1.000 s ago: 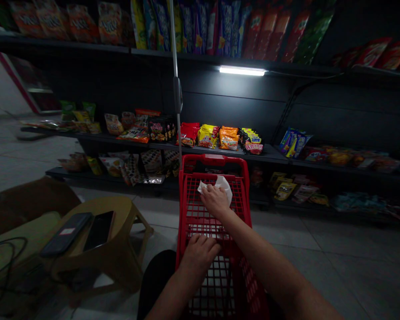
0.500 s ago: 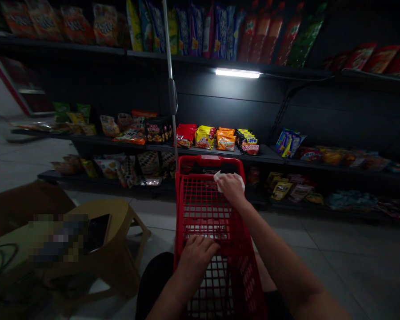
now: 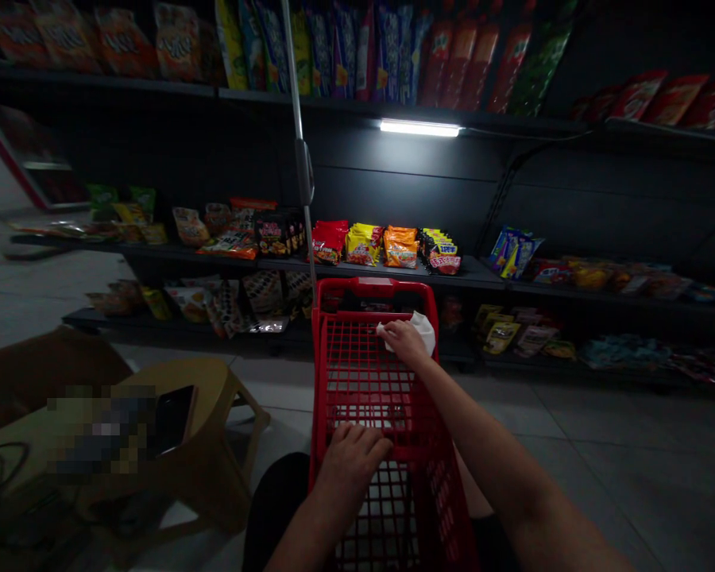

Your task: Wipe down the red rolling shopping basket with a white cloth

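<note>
A red plastic shopping basket with grid walls stands in front of me, between my legs. My left hand lies over its near crossbar, fingers bent around the bar. My right hand is closed on a white wipe and presses it against the upper right of the grid, near the far rim. Part of the wipe sticks out behind the knuckles; the rest is hidden under the hand. Whether the wipe is paper or cloth I cannot tell.
A thin metal pole rises at the basket's left. Dark shelves with snack packets and bottles run across the back under a lit lamp. A tan stool with a dark flat device stands left, beside a cardboard box.
My right hand has shifted slightly down and left across the grid, and more of the white wipe shows behind it. My left hand stays on the crossbar. The view has moved slightly.
</note>
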### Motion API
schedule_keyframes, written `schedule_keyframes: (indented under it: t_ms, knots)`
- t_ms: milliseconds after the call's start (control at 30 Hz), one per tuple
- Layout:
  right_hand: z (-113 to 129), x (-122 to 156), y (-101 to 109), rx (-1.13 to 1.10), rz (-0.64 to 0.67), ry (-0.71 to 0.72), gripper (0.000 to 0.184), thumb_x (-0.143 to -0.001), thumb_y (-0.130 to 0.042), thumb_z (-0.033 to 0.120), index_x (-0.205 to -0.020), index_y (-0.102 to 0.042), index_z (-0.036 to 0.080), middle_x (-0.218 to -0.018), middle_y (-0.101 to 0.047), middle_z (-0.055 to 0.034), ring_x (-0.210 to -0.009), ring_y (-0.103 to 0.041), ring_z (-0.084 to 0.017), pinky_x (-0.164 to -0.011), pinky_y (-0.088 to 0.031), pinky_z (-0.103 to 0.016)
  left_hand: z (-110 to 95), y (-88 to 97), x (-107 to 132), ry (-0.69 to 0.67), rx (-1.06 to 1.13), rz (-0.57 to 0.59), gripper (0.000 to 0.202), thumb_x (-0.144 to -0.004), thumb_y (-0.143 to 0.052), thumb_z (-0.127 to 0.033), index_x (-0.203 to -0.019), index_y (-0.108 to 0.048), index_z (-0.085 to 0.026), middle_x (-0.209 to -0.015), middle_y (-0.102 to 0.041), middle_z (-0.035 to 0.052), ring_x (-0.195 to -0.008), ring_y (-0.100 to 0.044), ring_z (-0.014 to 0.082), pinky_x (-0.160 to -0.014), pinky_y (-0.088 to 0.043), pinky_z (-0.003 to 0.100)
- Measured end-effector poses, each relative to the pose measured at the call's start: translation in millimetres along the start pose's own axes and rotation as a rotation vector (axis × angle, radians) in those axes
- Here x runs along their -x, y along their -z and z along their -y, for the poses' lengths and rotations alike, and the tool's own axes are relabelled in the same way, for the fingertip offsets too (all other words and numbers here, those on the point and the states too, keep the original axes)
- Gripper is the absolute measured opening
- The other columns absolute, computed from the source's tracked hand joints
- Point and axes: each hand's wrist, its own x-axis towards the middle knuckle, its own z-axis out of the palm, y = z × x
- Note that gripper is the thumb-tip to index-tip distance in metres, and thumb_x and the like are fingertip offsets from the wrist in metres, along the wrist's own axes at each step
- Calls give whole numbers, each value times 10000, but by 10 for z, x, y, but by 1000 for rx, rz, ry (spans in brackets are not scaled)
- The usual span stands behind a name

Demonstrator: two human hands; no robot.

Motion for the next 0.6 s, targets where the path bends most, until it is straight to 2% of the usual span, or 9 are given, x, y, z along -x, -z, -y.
schedule_keyframes:
  t_ms: [67,133,267,367,433,500,600]
  knots:
    - [-68,47,55,-120,-74,-63,539,-1036,-246,474,-985,-702,191,-895,-702,-47,-826,-604,-170,-773,-428,-279,0,-1,7,-6,9,6,218,-944,-554,-204,-1134,-624,-286,-1065,-691,-10,-943,-565,173,-901,-337,356]
    - [-61,133,91,-72,-52,-36,565,-1047,-193,433,-996,-701,190,-918,-701,-57,-853,-608,-175,-791,-425,-289,2,-5,-1,-3,9,21,227,-945,-545,-198,-1139,-620,-289,-1067,-692,-11,-945,-562,178,-903,-337,360]
    - [141,307,31,290,94,113,370,-1002,-394,461,-1104,-670,237,-1097,-677,-88,-1067,-555,-229,-919,-381,-355,16,-41,-32,6,-3,50,223,-946,-534,-195,-1132,-620,-282,-1068,-689,-1,-942,-561,187,-887,-337,366]
    - [255,301,-68,335,81,47,347,-992,-417,458,-1062,-670,231,-1085,-673,-100,-1079,-543,-236,-923,-377,-361,22,-61,-34,2,-17,52,233,-943,-537,-190,-1140,-616,-287,-1074,-689,-3,-950,-559,191,-889,-335,369]
    - [239,231,-91,171,26,-22,364,-975,-442,478,-918,-682,211,-991,-684,-94,-1018,-562,-226,-907,-387,-348,19,-48,-24,2,-18,58,224,-943,-538,-197,-1131,-620,-285,-1074,-689,-5,-955,-557,191,-896,-334,368]
    - [152,150,-45,-109,-54,-100,427,-943,-458,551,-812,-659,197,-860,-676,-69,-892,-584,-205,-838,-415,-322,11,-19,-13,3,-5,71,224,-944,-536,-197,-1132,-621,-285,-1081,-688,-7,-964,-556,188,-904,-334,365]
    - [-53,76,149,-487,-225,-218,577,-949,-299,648,-842,-633,190,-742,-638,-29,-686,-554,-166,-679,-424,-279,1,18,-6,12,26,64,258,-939,-537,-174,-1158,-612,-289,-1099,-685,-11,-981,-556,183,-918,-331,362]
